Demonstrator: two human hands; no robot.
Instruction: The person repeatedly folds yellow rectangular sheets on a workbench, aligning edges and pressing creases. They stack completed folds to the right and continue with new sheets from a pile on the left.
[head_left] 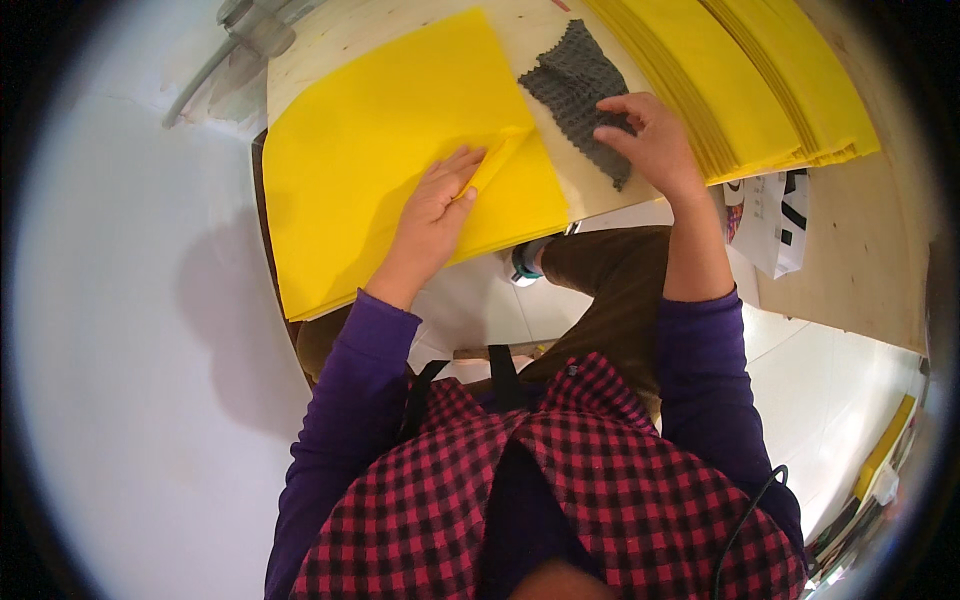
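A stack of flat yellow sheets (pixel 370 130), cloth-like in look, lies on the left part of the wooden table. My left hand (pixel 437 205) rests on its top sheet near the front edge. Between the thumb and fingers a raised crease of that sheet is pinched, running off to the right. To the right of the stack lies a dark grey piece of textured cloth (pixel 575 85) with zigzag edges. Over the cloth's right side hovers my right hand (pixel 655 145), thumb and forefinger apart, nothing seen between them. Its other fingers are curled and partly hidden.
More yellow sheets (pixel 700 80) are piled in overlapping bundles at the right of the wooden table (pixel 590 195). A white printed bag (pixel 775 225) hangs or stands below them. A white wall (pixel 130 250) borders the left side. Grey metal fittings (pixel 260 28) sit at the far left corner.
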